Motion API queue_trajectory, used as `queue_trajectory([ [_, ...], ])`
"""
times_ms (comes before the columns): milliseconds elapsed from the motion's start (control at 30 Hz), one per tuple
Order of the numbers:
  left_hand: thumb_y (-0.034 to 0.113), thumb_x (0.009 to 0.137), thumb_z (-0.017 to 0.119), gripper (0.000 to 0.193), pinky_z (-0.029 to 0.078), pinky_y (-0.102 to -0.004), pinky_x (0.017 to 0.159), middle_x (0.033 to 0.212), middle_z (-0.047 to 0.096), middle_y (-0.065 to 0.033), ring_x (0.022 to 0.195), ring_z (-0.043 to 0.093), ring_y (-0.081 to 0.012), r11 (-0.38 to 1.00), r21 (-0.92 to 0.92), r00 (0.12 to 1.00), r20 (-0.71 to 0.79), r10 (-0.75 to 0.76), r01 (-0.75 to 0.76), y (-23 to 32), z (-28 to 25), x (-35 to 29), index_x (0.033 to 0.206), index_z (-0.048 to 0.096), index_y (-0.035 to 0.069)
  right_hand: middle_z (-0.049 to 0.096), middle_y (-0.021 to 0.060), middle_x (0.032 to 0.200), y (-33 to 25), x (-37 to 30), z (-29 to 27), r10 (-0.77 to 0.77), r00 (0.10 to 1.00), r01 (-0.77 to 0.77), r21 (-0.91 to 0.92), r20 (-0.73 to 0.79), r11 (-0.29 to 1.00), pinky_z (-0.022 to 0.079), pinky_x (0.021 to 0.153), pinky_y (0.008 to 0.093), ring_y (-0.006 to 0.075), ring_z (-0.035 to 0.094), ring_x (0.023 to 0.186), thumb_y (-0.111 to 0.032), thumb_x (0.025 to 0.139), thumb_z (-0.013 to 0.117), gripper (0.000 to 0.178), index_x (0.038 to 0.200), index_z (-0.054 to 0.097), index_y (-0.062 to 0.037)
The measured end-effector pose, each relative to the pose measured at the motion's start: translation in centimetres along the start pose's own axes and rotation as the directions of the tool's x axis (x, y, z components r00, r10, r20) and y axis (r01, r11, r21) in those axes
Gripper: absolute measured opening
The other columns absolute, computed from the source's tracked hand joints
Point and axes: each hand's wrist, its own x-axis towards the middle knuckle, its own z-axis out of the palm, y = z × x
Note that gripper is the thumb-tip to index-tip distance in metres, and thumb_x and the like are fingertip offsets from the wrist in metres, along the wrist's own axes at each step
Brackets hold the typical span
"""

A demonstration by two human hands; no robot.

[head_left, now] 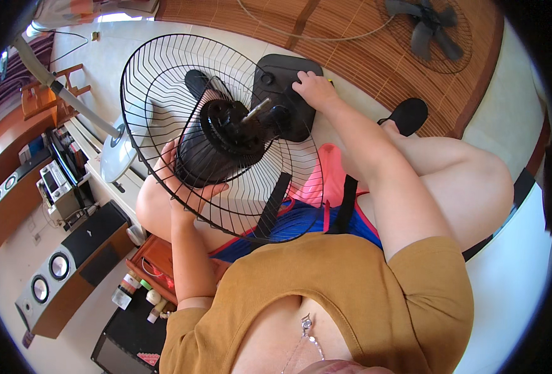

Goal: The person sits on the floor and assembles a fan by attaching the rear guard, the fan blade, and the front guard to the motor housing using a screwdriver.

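A black electric fan [226, 131] without its blades is tilted in front of me, its bare metal shaft [257, 110] sticking out. Around the motor housing [195, 159] spreads the wire rear guard [140, 128]. My left hand [187, 198] is wrapped round the housing, seen partly through the wires. At the far end lies the fan's flat black base [285, 68]. My right hand [314, 91] grips the edge of that base, fingers curled on its top and the thumb side partly hidden.
A loose fan blade [422, 45] rests on a wire front guard [460, 62] on the brown bamboo mat [344, 62], far right. A cord [326, 38] crosses the mat. To my left stand a white pedestal lamp [115, 153], a speaker [57, 268] and a wooden drawer [146, 262].
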Motion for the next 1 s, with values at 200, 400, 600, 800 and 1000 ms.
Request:
queue_trajectory([
  [200, 0.034, 0.039, 0.093, 0.127, 0.034, -0.0365, 0.105, 0.126, 0.045, -0.01, 0.121, 0.044, -0.025, 0.993, -0.113, 0.999, -0.022, 0.029, -0.031, -0.3, 0.4, 0.0, 0.138, 0.019, 0.004, 0.057, 0.0128, 0.088, 0.1, 0.3, 0.4, 0.006, 0.998, -0.007, -0.007, -0.059, 1.0, 0.054, 0.065, 0.0406, 0.0296, 0.06, 0.085, -0.013, 0.081, 0.052, 0.008, 0.081, 0.057, -0.0062],
  [400, 0.034, 0.038, 0.094, 0.118, 0.034, -0.0344, 0.104, 0.125, 0.046, -0.0089, 0.118, 0.045, -0.0238, 0.997, -0.042, 0.997, -0.039, -0.069, 0.067, 1.5, 1.2, -0.5, 0.132, 0.029, 0.003, 0.066, 0.0159, 0.08, -1.2, 0.9, 0.1, 0.34, 0.936, -0.346, 0.06, 0.084, 0.936, 0.053, 0.063, 0.0431, 0.0319, 0.065, 0.078, -0.009, 0.085, 0.045, 0.012, 0.092, 0.053, -0.0038],
  [600, 0.029, 0.048, 0.092, 0.104, 0.038, -0.0344, 0.099, 0.122, 0.046, -0.0122, 0.113, 0.048, -0.0243, 0.996, 0.063, 0.99, -0.116, 0.074, -0.067, 0.4, 2.0, -1.5, 0.128, 0.032, -0.001, 0.066, 0.0172, 0.083, -1.5, 1.0, -0.4, 0.413, 0.893, -0.436, 0.114, 0.177, 0.893, 0.052, 0.066, 0.0455, 0.0339, 0.065, 0.081, -0.009, 0.087, 0.041, 0.016, 0.1, 0.049, -0.0038],
  [800, 0.028, 0.056, 0.089, 0.099, 0.037, -0.0351, 0.099, 0.122, 0.043, -0.0131, 0.114, 0.045, -0.0238, 0.975, 0.009, 0.961, -0.174, -0.216, 0.221, 1.6, 3.3, -2.8, 0.129, 0.03, -0.002, 0.066, 0.0176, 0.087, -1.5, 1.1, -0.1, 0.442, 0.881, -0.465, 0.133, 0.167, 0.875, 0.052, 0.068, 0.0448, 0.0339, 0.065, 0.085, -0.012, 0.089, 0.039, 0.018, 0.103, 0.049, -0.0068],
  [1000, 0.028, 0.053, 0.091, 0.1, 0.038, -0.0358, 0.098, 0.124, 0.04, -0.0127, 0.115, 0.045, -0.0234, 0.998, -0.029, 0.953, -0.297, -0.054, 0.048, 0.3, 4.7, -4.0, 0.129, 0.03, -0.001, 0.066, 0.0167, 0.089, -1.7, 1.5, -0.6, 0.44, 0.878, -0.468, 0.139, 0.191, 0.873, 0.051, 0.069, 0.0454, 0.0332, 0.064, 0.087, -0.013, 0.089, 0.038, 0.019, 0.103, 0.05, -0.0074],
])
